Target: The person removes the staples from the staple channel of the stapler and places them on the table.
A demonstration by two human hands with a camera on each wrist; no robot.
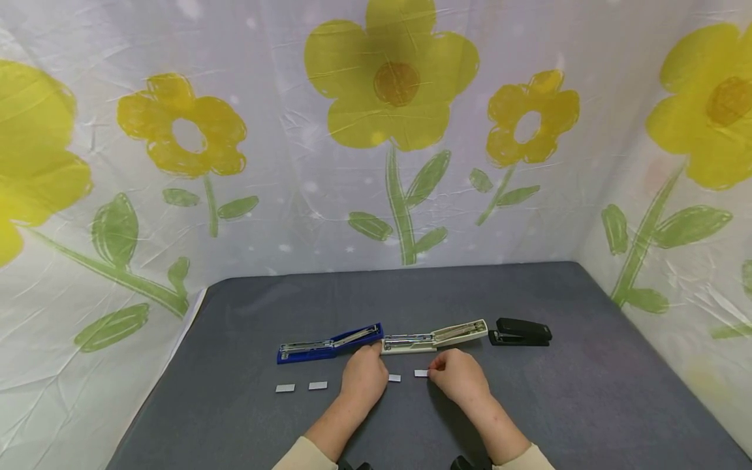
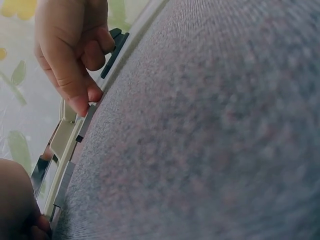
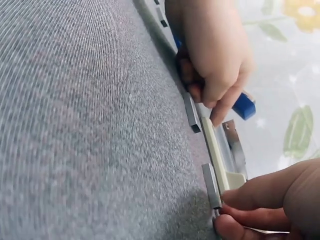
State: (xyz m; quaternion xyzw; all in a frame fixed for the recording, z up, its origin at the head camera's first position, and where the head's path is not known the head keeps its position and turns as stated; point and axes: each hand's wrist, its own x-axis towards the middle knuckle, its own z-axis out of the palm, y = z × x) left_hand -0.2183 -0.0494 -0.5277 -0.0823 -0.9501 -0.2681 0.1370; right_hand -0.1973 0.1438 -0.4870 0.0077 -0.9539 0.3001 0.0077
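A cream stapler [image 1: 435, 337] lies opened out on the dark table, its magazine showing. My left hand [image 1: 365, 373] is at its left end, where the straight index finger touches the base; the other fingers of that hand are bent. Just in front of the stapler, my right hand [image 1: 459, 375] pinches the right end of a staple strip [image 1: 421, 373] between thumb and finger. Another staple strip [image 3: 191, 112] lies beside my left hand. To the left is a blue stapler [image 1: 329, 343], also opened out, partly behind the left hand in the right wrist view.
A black stapler [image 1: 520, 332], closed, stands to the right of the cream one. Two more staple strips, a left one [image 1: 284, 388] and a right one [image 1: 318, 386], lie in front of the blue stapler. A flower-printed curtain [image 1: 282, 215] hangs around the table [image 1: 235, 424].
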